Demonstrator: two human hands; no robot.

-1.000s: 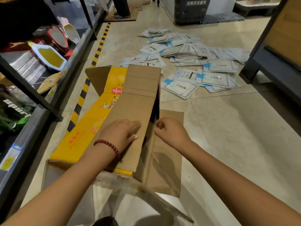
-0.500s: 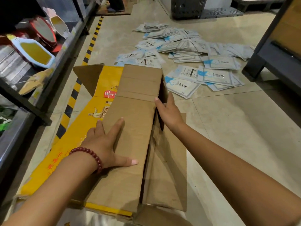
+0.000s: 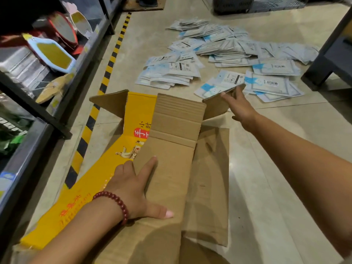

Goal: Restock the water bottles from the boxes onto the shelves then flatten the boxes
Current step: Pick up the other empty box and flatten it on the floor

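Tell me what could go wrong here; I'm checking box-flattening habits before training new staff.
1. The right hand pushes the far flap outward toward the packets on the floor; the flap could sweep or crease them.
2. The left hand presses flat on the brown panel, but the cardboard box is only partly flattened, so a panel might spring up or the box might slide on the smooth floor.

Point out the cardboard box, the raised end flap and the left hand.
cardboard box (image 3: 171, 168): head view, on its brown top panel.
end flap (image 3: 217, 105): head view, on the flap's brown face, left of the right hand.
left hand (image 3: 133, 189): head view, on the back of the hand.
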